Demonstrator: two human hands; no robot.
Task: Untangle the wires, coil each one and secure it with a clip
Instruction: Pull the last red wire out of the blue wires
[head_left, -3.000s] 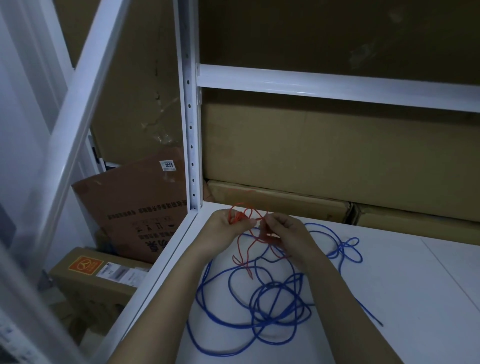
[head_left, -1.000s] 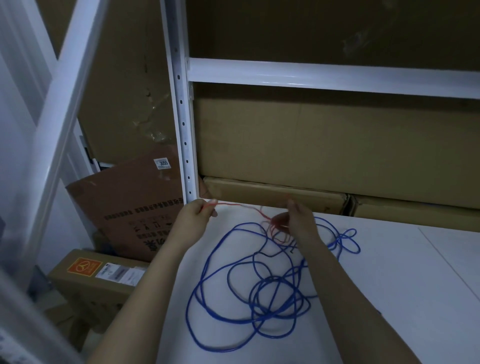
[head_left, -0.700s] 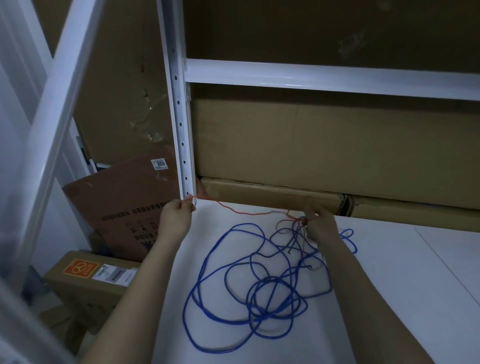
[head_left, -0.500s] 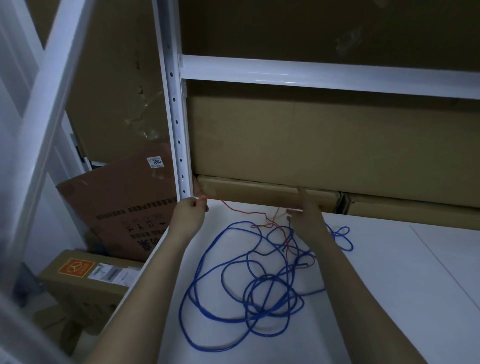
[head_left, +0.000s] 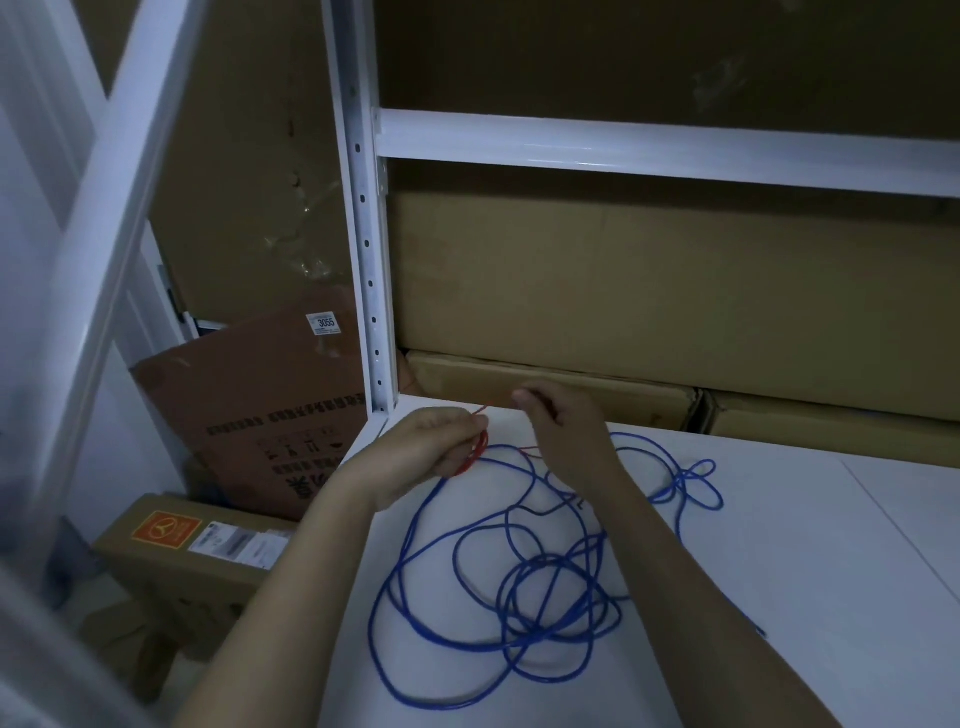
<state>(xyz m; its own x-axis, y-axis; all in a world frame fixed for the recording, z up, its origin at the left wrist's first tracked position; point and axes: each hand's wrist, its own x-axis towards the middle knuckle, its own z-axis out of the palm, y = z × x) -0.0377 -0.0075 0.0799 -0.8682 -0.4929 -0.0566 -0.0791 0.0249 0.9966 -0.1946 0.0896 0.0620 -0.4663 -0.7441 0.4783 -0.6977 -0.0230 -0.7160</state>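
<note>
The left hand (head_left: 434, 441) grips small red wire (head_left: 475, 452) coils; the right hand (head_left: 563, 431) pinches its free strand just beside — the tangled blue cable (head_left: 519, 571) sprawls on the desk (head_left: 831, 545) nearer the person.

My left hand (head_left: 434, 441) curls tight in a grip; my right hand (head_left: 563, 431) hovers just beside it, fingers bent, pinching.

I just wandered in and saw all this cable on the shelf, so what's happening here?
A person is sorting out tangled wires on a white shelf. The left hand grips a small coil of red wire, while the right hand pinches the loose end of it, apparently winding it up. The blue wire lies in a loose tangle on the shelf, untouched. No clip is visible.
</note>
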